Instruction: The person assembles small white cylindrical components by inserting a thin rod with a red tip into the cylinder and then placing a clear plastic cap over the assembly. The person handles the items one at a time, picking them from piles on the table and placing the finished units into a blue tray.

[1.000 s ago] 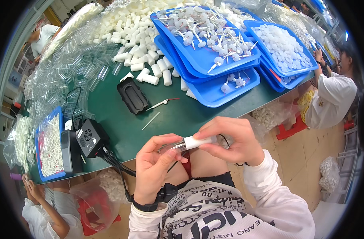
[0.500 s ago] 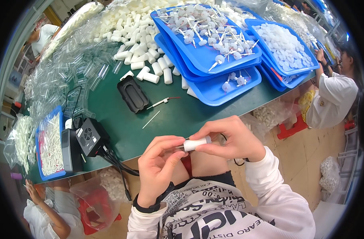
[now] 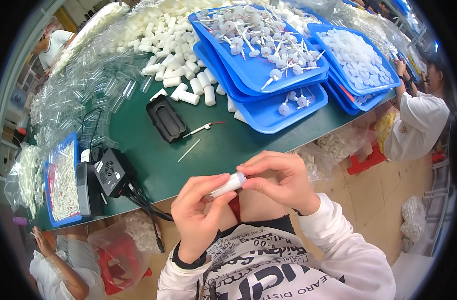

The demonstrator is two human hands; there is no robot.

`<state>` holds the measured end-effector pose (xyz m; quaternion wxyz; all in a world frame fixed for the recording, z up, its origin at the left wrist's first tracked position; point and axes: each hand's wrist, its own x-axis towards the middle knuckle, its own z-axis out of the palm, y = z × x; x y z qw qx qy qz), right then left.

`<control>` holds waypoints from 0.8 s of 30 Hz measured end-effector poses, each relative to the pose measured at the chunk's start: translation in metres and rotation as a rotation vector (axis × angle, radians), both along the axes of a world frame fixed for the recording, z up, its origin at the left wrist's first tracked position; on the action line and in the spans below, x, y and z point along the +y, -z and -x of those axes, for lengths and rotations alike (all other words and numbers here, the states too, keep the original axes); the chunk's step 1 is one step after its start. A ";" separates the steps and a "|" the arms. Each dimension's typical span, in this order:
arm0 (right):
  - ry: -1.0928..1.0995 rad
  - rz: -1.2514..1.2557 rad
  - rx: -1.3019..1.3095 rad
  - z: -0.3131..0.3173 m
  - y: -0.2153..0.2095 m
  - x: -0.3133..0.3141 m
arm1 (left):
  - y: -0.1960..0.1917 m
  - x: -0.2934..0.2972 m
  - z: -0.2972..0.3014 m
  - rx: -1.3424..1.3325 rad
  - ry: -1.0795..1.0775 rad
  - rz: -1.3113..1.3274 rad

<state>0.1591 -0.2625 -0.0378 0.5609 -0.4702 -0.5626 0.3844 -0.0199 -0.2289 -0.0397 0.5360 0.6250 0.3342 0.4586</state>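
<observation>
- The green desk [image 3: 228, 145] fills the upper middle of the view, with the person seated at its near edge.
- A heap of white plastic cylinders [image 3: 173, 30] and clear tubes [image 3: 83, 85] covers the far left part of the desk.
- Stacked blue trays [image 3: 268, 70] stand on the right half; the top one holds white stemmed caps [image 3: 258, 30], and a second tray [image 3: 358, 60] beside it holds small white discs.
- Another blue tray [image 3: 63, 180] packed with white sticks sits at the left end, just beside a black box [image 3: 111, 172] with cables.
- A black moulded holder [image 3: 166, 118] lies near the middle of the desk, with a thin white stick [image 3: 189, 150] and a red-tipped white stick [image 3: 204, 128] just beside it.
- The left hand [image 3: 196, 220] and right hand [image 3: 283, 180] are together below the desk edge, above the person's lap.
- Both hands pinch a small white tube [image 3: 229, 185]: the left fingers grip its lower end, and the right thumb and forefinger close on its upper, capped end. The tube lies tilted, higher on the right.
- Another person in white [image 3: 418, 120] sits at the right end of the desk.
</observation>
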 end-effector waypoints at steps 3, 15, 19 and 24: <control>0.011 0.003 -0.007 0.001 0.003 0.001 | 0.007 0.001 -0.001 0.003 -0.031 -0.039; -0.036 0.104 -0.031 -0.005 -0.006 -0.009 | 0.008 -0.003 0.001 0.113 -0.029 -0.489; -0.010 0.184 0.106 -0.001 -0.003 -0.006 | 0.000 -0.004 -0.001 0.224 -0.108 -0.581; 0.019 -0.184 0.010 -0.002 -0.028 0.001 | -0.029 -0.007 0.003 -0.126 0.106 0.164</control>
